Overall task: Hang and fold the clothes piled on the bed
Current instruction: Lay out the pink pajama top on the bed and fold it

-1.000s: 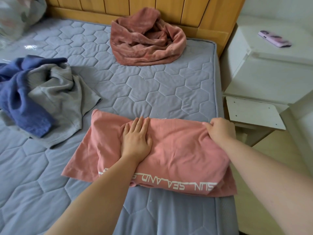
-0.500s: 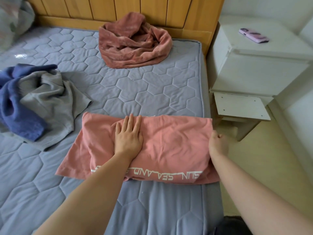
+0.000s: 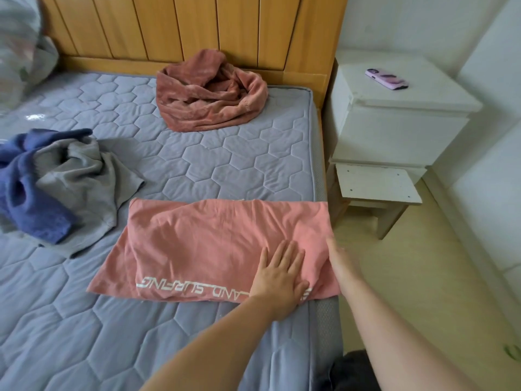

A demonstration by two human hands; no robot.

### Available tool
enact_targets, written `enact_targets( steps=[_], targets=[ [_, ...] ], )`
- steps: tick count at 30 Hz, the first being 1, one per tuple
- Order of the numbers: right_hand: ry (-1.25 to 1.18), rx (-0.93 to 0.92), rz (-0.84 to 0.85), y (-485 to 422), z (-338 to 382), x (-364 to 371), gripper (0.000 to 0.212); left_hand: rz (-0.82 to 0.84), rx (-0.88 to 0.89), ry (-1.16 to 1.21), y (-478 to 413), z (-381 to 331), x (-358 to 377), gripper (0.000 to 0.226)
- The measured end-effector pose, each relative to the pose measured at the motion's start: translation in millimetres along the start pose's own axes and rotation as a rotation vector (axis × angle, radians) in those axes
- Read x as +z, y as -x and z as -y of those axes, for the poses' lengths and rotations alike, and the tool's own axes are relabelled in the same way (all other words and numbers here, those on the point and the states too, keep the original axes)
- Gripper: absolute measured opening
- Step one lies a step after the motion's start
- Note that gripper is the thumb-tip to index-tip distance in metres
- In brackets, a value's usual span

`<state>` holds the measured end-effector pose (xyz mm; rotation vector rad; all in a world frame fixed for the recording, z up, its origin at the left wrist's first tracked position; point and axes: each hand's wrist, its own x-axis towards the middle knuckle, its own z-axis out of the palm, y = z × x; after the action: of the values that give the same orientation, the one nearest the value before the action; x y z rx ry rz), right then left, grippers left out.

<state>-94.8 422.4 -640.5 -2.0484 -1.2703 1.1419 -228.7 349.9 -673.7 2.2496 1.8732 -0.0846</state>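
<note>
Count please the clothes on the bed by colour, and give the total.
Pink: 1, the pink T-shirt under the left hand
Rust-red: 1, the rust-red garment
Grey: 1, the grey garment
Blue: 1, the blue garment
Total: 4

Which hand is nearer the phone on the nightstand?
Right. The right hand is at the pink shirt's edge on the phone's side; the left hand lies flat further in.

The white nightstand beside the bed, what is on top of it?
On top of the white nightstand lies one phone in a pink case, camera end toward the wall. Its underside, pressed to the top, is covered.
</note>
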Motion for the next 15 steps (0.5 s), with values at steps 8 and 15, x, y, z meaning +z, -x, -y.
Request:
enact_targets(
  steps=[8, 15],
  targets=[
    [0.052, -0.027, -0.037, 14.4, 3.5, 11.2, 0.037, 0.039, 0.170, -0.108, 22.7, 35.0, -7.1, 0.092],
    [0.059, -0.144, -0.154, 20.8, 13.8, 1.0, 0.020, 0.086, -0.034, -0.242, 46.6, 44.5, -20.6, 0.098]
  ],
)
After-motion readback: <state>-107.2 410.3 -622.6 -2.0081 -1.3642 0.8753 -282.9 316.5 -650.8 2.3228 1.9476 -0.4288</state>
